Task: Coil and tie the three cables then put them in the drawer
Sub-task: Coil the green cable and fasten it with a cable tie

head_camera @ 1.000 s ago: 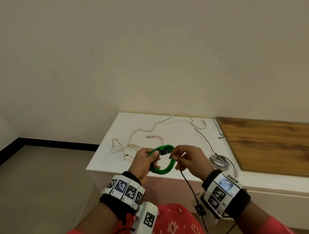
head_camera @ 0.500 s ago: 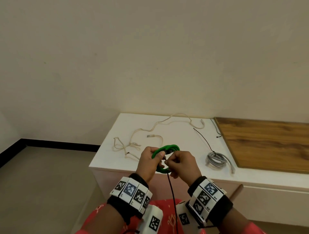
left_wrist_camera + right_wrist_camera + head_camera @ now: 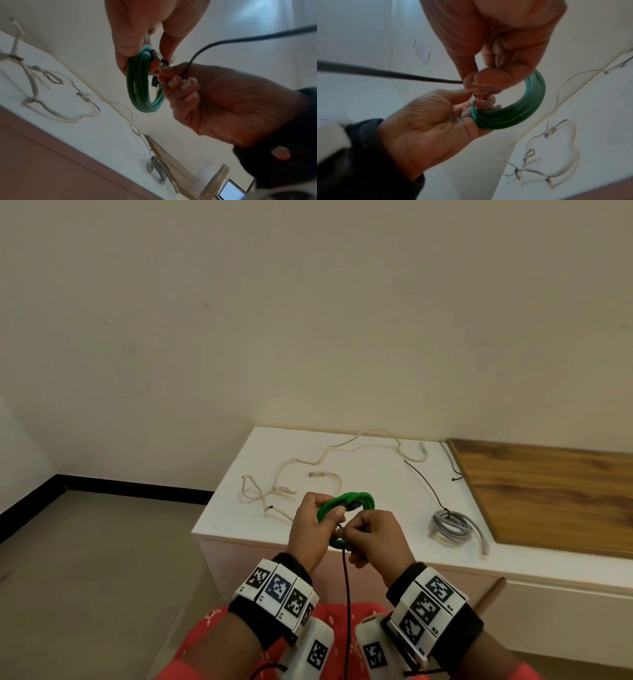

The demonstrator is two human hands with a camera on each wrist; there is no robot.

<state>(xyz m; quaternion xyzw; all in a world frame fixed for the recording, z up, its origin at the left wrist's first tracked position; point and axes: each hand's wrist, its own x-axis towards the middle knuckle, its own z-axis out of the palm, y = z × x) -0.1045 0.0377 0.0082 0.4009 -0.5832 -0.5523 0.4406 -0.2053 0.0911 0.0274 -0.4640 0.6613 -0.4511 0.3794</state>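
**Green coil held above the desk edge, black tie cord at its side**

Green cable [image 3: 356, 500], wound into a tight coil of several loops, held in the air just in front of the near edge of the desk [image 3: 236, 501]. Coil stands roughly on edge between both hands.

Left hand [image 3: 313, 529]: fingers curled round one side of the coil, thumb pressing on the loops near a dark plug end. In the right wrist view the coil passes across the left palm.

Right hand [image 3: 375, 537]: thumb and fingertips pinching a thin black cord [image 3: 346, 594] right against the coil; remaining fingers curled in. The cord drops straight down from the pinch between the wrists toward the lap.

On the desk, beyond the hands: a cream cable [image 3: 301, 474] lying loose and uncoiled, sprawled in bends with a knotted tangle at its left end. To the right, a grey cable [image 3: 450, 523] sits coiled, one plug end trailing toward the desk's front edge; a thin dark cord runs back from it. Further right, a wooden panel [image 3: 548, 494] lies flat on the surface.

Marker-tagged bands on both wrists. Red patterned cloth below.
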